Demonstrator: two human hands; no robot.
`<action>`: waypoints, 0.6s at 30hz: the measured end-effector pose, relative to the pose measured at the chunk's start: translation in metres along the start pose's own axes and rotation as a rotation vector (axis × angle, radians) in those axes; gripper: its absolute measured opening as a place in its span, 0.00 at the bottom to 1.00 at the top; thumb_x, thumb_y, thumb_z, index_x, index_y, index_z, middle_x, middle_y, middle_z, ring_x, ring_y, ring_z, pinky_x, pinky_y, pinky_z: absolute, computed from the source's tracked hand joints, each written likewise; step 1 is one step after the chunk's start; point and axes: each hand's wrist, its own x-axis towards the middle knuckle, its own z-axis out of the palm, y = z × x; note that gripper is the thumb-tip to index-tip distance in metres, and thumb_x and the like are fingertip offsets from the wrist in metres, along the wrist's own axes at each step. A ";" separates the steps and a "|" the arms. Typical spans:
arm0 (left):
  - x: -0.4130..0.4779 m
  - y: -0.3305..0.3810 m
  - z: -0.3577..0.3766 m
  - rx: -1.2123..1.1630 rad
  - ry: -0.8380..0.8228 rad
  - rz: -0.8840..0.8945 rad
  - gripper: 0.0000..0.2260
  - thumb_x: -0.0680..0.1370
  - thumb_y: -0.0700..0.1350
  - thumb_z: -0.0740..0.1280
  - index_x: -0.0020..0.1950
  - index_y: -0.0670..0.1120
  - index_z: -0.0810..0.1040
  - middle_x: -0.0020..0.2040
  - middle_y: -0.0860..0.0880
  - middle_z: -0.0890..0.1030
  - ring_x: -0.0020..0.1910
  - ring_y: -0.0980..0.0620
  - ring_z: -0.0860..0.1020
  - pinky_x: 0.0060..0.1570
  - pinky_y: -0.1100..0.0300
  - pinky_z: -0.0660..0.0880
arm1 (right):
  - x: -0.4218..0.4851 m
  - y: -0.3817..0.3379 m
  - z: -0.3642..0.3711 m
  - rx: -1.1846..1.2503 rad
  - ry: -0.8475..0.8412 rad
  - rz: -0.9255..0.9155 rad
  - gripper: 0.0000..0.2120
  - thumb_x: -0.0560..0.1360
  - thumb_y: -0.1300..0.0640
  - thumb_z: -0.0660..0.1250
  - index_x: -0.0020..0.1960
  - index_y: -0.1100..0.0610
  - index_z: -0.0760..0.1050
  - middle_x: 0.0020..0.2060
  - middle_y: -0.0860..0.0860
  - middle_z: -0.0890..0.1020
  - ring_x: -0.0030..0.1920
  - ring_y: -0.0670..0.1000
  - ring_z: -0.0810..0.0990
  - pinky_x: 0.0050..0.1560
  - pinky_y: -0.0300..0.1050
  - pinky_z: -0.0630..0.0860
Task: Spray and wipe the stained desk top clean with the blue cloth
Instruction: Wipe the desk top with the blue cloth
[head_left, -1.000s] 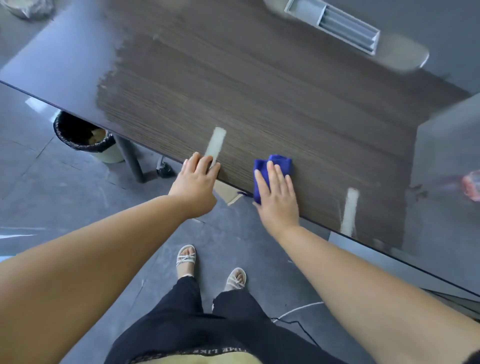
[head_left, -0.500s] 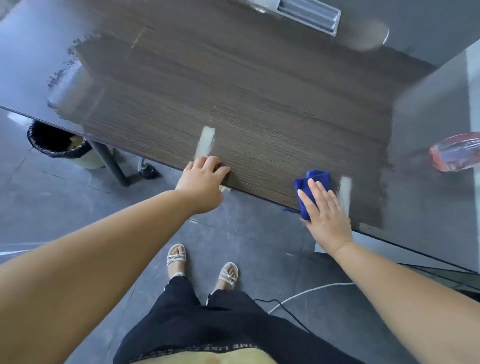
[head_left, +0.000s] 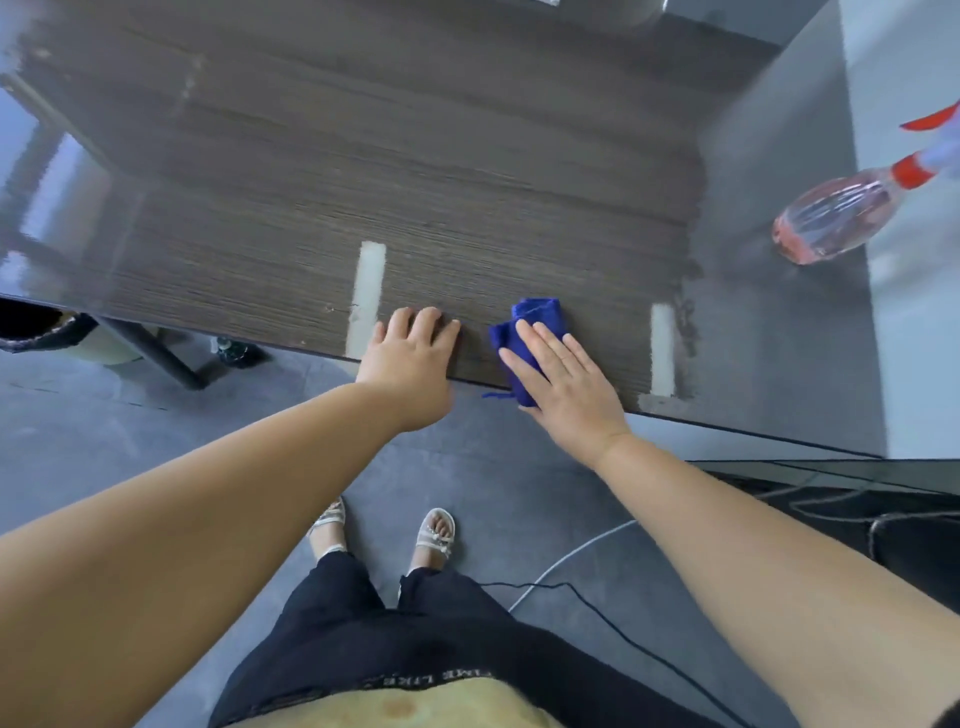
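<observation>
The desk top (head_left: 467, 182) looks like dark wood-grain laminate, finely lined yet glossy, and it mirrors light at both ends. The cloth (head_left: 535, 314) under my right hand (head_left: 566, 384) is soft, matt blue fabric. The spray bottle (head_left: 831, 218) is clear, shiny plastic with a red plastic collar. The floor (head_left: 104, 441) is dull, smooth grey. My trousers (head_left: 415, 649) are matt black cloth.

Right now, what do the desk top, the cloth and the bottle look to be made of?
Desk top: probably glossy wood-grain laminate; streaked grain, mirror-like reflections. Cloth: soft blue fabric, maybe microfibre; it bunches under the right hand. Bottle: clear plastic, likely; pink liquid shows through.
</observation>
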 end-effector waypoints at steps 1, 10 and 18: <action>0.001 0.003 0.002 0.049 -0.044 -0.007 0.35 0.76 0.52 0.62 0.77 0.47 0.48 0.75 0.46 0.51 0.73 0.41 0.51 0.72 0.47 0.52 | -0.020 0.018 -0.001 -0.010 0.000 0.023 0.41 0.64 0.55 0.78 0.71 0.55 0.62 0.70 0.60 0.69 0.69 0.59 0.70 0.70 0.53 0.61; 0.004 0.010 -0.001 0.222 -0.265 -0.017 0.49 0.72 0.62 0.64 0.76 0.45 0.33 0.77 0.44 0.37 0.75 0.36 0.39 0.72 0.40 0.45 | -0.039 0.024 -0.002 -0.013 -0.039 0.232 0.42 0.62 0.54 0.80 0.70 0.58 0.63 0.68 0.64 0.69 0.67 0.63 0.70 0.67 0.60 0.63; 0.004 0.017 -0.003 0.257 -0.278 -0.068 0.48 0.72 0.61 0.65 0.76 0.44 0.35 0.77 0.43 0.38 0.75 0.36 0.41 0.73 0.41 0.47 | 0.001 -0.008 -0.004 0.105 -0.026 0.104 0.38 0.63 0.53 0.79 0.70 0.56 0.68 0.70 0.60 0.69 0.69 0.59 0.69 0.68 0.55 0.65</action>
